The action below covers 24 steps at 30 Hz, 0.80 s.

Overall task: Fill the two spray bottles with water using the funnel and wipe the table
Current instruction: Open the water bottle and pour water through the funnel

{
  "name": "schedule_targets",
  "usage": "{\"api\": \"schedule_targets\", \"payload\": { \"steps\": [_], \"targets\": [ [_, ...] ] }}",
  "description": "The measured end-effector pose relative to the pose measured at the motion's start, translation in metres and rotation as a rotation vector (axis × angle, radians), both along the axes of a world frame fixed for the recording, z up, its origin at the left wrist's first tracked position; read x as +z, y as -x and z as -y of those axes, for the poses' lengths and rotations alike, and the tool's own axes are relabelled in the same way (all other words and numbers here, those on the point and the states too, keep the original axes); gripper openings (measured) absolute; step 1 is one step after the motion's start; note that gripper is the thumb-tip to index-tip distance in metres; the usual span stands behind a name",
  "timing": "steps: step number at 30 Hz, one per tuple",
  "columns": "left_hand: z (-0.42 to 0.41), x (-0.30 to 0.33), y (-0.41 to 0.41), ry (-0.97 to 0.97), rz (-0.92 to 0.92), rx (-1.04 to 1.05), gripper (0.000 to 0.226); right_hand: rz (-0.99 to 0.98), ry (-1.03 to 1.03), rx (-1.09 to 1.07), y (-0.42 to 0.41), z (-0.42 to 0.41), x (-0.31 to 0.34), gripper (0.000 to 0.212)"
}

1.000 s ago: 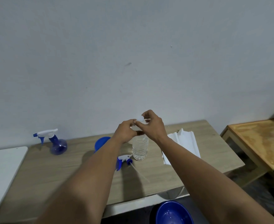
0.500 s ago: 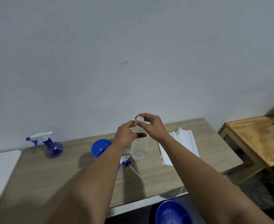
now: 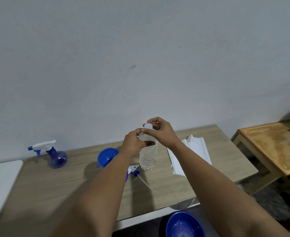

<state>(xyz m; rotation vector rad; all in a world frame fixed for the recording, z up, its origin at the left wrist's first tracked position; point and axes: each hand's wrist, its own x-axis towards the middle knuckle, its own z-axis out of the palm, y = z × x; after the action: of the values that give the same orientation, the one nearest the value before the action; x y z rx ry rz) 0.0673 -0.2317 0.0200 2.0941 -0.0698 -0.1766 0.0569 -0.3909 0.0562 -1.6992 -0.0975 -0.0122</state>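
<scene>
Clear water bottle (image 3: 148,155) upright on desk (image 3: 55,185), left hand (image 3: 134,142) gripping its neck, right hand (image 3: 159,132) pinching white cap (image 3: 147,126), blue funnel (image 3: 106,157) beside, spray bottle (image 3: 55,155) far left, detached sprayer head (image 3: 132,171) near bottle base.

My one head camera looks forward and down over my table (image 3: 59,189), close, facing the wall (image 3: 140,57).

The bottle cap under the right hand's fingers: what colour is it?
White cap, clearest in the head view.

Two bare forearms, left hand (image 3: 133,142) and right hand (image 3: 161,132) alike uncovered (any sleeves lie out of view).
</scene>
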Motion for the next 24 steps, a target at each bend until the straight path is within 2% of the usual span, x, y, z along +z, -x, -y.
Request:
{"api": "schedule_targets", "payload": {
  "steps": [5,9,15,20,24],
  "targets": [
    [0.000,-0.001,0.002,-0.010,-0.001,0.000,0.077,0.007,0.027,0.049,-0.001,0.003,0.002,0.022],
    [0.001,-0.002,0.002,-0.003,-0.001,0.001,0.072,0.012,0.178,0.057,-0.002,0.003,0.005,0.037],
    [0.001,0.001,0.003,-0.037,-0.007,0.000,0.078,0.073,0.168,0.017,-0.002,0.005,0.012,0.025],
    [0.003,0.003,0.003,-0.044,0.005,-0.003,0.073,0.115,0.060,-0.279,-0.004,0.022,0.024,0.026],
    [0.004,0.003,0.003,-0.045,0.006,-0.001,0.088,0.008,0.121,-0.438,0.020,0.051,-0.011,0.028]
  ]
}}
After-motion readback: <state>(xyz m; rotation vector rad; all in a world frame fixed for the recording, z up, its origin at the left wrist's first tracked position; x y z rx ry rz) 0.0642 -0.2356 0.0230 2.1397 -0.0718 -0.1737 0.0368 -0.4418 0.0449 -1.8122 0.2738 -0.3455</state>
